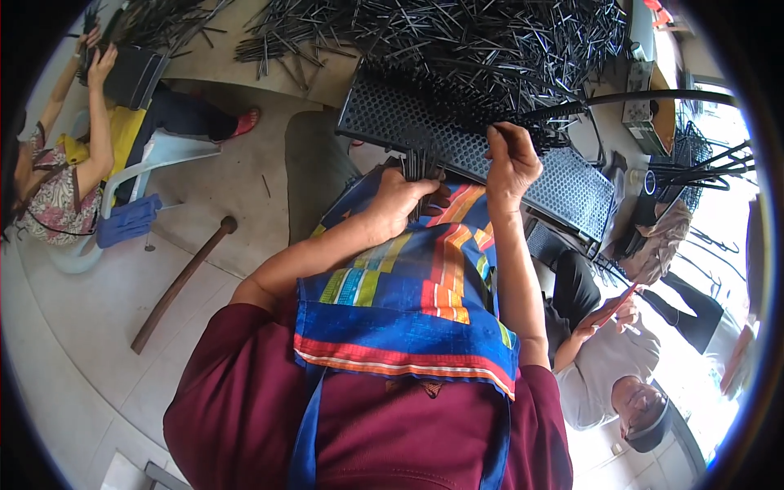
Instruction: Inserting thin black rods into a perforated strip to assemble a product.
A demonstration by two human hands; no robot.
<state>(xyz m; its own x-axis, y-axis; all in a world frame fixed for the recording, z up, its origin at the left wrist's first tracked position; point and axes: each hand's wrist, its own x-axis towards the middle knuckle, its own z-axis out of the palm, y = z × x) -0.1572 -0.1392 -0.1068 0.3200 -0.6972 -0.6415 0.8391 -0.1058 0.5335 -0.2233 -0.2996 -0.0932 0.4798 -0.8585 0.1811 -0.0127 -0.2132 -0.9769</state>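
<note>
My left hand (398, 201) is wrapped round a bundle of thin dark rods (419, 165), held upright in front of the apron (384, 286). To its right, my right hand (514, 158) is raised with thumb and fingers drawn together in a pinch. Anything between those fingertips is too small to make out. Just beyond both hands slopes a dark perforated tray (572, 186) with rows of round holes. Many black rods (457, 102) stand crowded in the holes of its upper part. The tray's lower strip shows bare holes.
Loose black rods (531, 41) lie heaped on the far table (233, 57). At left, a person (61, 171) sits on a pale plastic chair (175, 155). A long-handled tool (184, 282) lies on the floor. Another person (608, 359) is at right, below a cardboard box (653, 106).
</note>
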